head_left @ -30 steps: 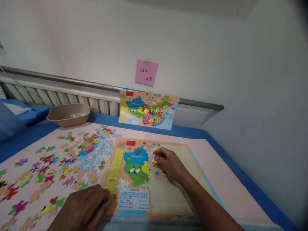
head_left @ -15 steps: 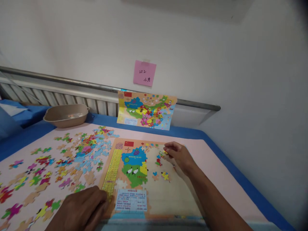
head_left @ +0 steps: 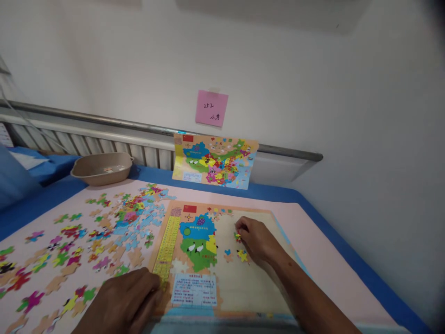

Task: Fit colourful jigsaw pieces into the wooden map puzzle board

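Note:
A half-filled puzzle board (head_left: 257,290) of a colourful map lies flat in front of me, with pieces joined along its left side. Over its bare right part is my right hand (head_left: 256,237), fingers pinched on a green, red and yellow puzzle piece (head_left: 238,236) at the board's surface. Two loose pieces, one blue and tan (head_left: 227,255) and one yellow (head_left: 242,255), lie just below. My left hand (head_left: 121,299) rests at the board's lower left edge with its fingers curled together; what they hold, if anything, is hidden.
Many loose puzzle pieces (head_left: 100,263) spread across the pink sheet (head_left: 313,246) on the left. Behind them stands a beige basin (head_left: 100,169) with a few pieces inside. A printed reference map (head_left: 215,161) leans against the wall rail (head_left: 292,152), below a pink note (head_left: 212,108).
My right hand has moved down the board, toward me, and now covers part of the area where loose pieces showed. My left hand stays at the board's edge. The view has shifted slightly.

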The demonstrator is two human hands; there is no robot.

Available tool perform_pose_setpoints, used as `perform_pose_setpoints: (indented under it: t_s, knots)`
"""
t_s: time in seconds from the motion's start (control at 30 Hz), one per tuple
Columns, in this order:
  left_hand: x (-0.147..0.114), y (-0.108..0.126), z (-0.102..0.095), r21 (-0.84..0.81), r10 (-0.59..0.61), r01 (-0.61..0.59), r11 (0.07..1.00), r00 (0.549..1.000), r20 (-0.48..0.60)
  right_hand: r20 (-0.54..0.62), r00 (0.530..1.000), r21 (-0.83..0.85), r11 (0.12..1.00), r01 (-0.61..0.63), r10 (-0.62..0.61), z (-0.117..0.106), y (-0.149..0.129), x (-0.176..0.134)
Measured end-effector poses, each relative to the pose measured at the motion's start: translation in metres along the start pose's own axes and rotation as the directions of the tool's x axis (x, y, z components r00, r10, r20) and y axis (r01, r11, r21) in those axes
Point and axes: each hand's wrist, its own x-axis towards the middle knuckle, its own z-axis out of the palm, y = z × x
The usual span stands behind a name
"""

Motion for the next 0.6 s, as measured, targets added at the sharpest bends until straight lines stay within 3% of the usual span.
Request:
perform_pose_setpoints:
  t_s: [0.13,0.37,0.6]
  knots:
    - [0.001,0.000,0.000,-0.005,-0.001,0.001,1.000,1.000,-0.005,-0.015,1.000,-0.006,1.000,0.012,-0.012,-0.005,0.010,0.006]
    - [0.001,0.000,0.002,0.005,-0.006,0.006,1.000,1.000,-0.009,0.110,0.993,0.034,0.999,0.038,-0.042,0.019,0.000,-0.001]
    - [0.006,0.001,-0.010,0.015,-0.036,0.036,0.999,0.999,-0.006,0.067,0.996,-0.057,0.997,0.061,-0.057,0.000,0.006,-0.001]
